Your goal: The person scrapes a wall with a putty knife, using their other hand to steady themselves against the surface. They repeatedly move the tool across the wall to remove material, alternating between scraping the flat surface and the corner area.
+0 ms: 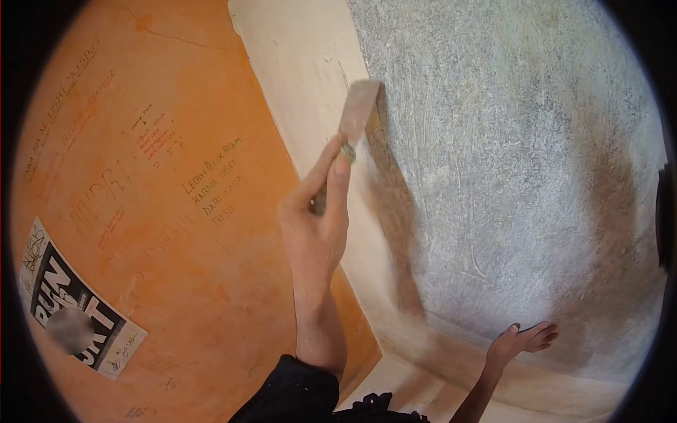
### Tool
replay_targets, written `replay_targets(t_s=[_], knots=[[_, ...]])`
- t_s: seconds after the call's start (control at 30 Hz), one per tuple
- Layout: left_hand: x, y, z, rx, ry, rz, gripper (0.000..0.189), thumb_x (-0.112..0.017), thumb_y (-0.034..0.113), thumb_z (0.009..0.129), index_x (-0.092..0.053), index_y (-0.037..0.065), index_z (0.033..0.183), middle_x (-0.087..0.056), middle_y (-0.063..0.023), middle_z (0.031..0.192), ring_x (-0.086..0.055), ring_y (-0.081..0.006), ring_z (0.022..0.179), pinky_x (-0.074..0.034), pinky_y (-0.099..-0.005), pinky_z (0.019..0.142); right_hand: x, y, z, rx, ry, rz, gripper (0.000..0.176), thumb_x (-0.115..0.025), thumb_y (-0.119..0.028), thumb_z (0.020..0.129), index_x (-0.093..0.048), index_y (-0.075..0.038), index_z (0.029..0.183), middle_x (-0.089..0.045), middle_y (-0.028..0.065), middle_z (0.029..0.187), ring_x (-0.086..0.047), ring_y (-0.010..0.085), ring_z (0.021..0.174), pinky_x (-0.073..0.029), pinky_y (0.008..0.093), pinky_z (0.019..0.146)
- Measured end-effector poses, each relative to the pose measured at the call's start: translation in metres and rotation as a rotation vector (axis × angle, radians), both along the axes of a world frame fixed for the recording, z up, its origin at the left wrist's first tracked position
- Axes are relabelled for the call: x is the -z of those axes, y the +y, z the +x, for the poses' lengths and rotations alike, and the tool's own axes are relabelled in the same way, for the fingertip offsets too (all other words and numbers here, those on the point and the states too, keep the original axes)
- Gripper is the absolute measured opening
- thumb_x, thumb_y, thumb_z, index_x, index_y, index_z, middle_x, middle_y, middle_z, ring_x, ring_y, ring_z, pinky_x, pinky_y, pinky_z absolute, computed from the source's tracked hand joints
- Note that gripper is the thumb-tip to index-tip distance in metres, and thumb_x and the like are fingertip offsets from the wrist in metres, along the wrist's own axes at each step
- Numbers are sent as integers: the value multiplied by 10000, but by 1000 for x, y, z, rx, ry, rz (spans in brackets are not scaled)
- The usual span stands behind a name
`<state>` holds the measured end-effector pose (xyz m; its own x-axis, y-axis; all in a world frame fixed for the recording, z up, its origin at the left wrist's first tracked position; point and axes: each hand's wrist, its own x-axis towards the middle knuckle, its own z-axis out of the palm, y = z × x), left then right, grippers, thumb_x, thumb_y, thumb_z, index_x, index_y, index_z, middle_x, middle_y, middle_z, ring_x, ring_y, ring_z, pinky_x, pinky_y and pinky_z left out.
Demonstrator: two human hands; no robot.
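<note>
My left hand (317, 225), with a black sleeve below its wrist, is closed round the handle of a putty knife (361, 106). The knife points up, its wide flat blade smeared with pale residue. Behind the blade is the border between a cream strip of wall (296, 70) and a rough grey, patchy wall surface (486, 176). Lower right, my right hand (522, 341) lies against the low part of the grey surface. Its fingers are stretched out, and I see nothing held in them.
An orange wall (162, 282) with handwriting and a thin crack fills the left side. A black-and-white sticker (106, 331), partly covered by a grey blurred patch, is on it. A cream ledge (437, 359) runs along the bottom of the grey surface. Arm shadows fall across the wall.
</note>
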<state>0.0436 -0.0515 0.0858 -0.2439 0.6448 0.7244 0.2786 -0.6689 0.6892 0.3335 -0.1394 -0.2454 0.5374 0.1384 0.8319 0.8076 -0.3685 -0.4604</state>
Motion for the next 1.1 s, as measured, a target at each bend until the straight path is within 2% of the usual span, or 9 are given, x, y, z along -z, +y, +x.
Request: replay_targets(t_s=[0.07, 0.2, 0.33, 0.57, 0.67, 0.77, 0.93, 1.07, 1.1], knots=[[26, -5, -6, -22, 127, 1, 386, -614, 281, 1017, -658, 22, 1299, -410, 80, 668, -358, -26, 604, -249, -206, 544, 2, -3, 1, -11, 0, -3, 783, -213, -564, 1052, -58, -13, 1588, -24, 232, 1658, 21, 471, 1514, 58, 626, 1179], [65, -21, -4, -1, 119, -101, 370, -624, 252, 1007, -665, 10, 1284, -432, 83, 670, -379, -26, 613, -259, -207, 543, 2, -4, 1, -30, -19, -1, 757, -228, -540, 1058, -54, -36, 1594, -19, 236, 1657, 18, 485, 1509, 54, 643, 1170], [15, -30, -2, -14, 18, -157, 386, -643, 251, 1002, -658, -21, 1276, -434, 80, 666, -374, -23, 610, -249, -198, 544, 3, -4, 1, -16, -26, 0, 738, -239, -518, 1061, -51, -46, 1596, -17, 234, 1658, 17, 489, 1508, 60, 646, 1168], [59, -19, 2, -36, 110, -50, 383, -625, 284, 1010, -679, -3, 1258, -394, 90, 648, -341, -22, 593, -241, -200, 541, 3, -2, 5, -35, -16, 6, 755, -247, -529, 1056, -43, -41, 1594, -7, 239, 1656, 38, 491, 1507, 83, 644, 1164], [9, 8, 15, -45, 39, 125, 398, -623, 306, 1009, -680, 3, 1260, -391, 82, 641, -350, -28, 595, -242, -210, 539, 2, -3, 1, -68, 5, 1, 767, -250, -533, 1053, -30, -33, 1593, 8, 246, 1654, 57, 490, 1506, 98, 640, 1162], [-29, -11, 18, -22, 7, 32, 410, -630, 322, 1004, -679, 9, 1265, -378, 81, 642, -340, -31, 593, -228, -221, 533, 2, -6, 2, -77, 1, -15, 774, -245, -535, 1052, -16, -30, 1592, 23, 253, 1653, 68, 490, 1505, 106, 636, 1161], [62, -25, 2, -17, 87, -59, 419, -638, 322, 1000, -673, 2, 1268, -370, 87, 650, -313, -28, 585, -209, -222, 529, 1, -8, 3, -87, -25, -30, 771, -242, -532, 1053, -5, -36, 1594, 38, 252, 1653, 73, 489, 1506, 109, 631, 1162], [25, -25, 8, 9, 21, -176, 420, -642, 314, 999, -670, -9, 1266, -383, 91, 656, -319, -24, 585, -217, -215, 537, 0, -7, 1, -106, -15, -30, 768, -245, -530, 1055, -5, -38, 1594, 48, 248, 1654, 85, 483, 1507, 114, 630, 1161], [20, -25, -3, 30, 7, -94, 418, -644, 310, 998, -671, -10, 1265, -386, 95, 659, -325, -21, 589, -222, -214, 543, -1, -8, 0, -103, -16, -22, 770, -244, -533, 1054, -4, -37, 1594, 51, 246, 1654, 89, 482, 1506, 116, 630, 1161]])
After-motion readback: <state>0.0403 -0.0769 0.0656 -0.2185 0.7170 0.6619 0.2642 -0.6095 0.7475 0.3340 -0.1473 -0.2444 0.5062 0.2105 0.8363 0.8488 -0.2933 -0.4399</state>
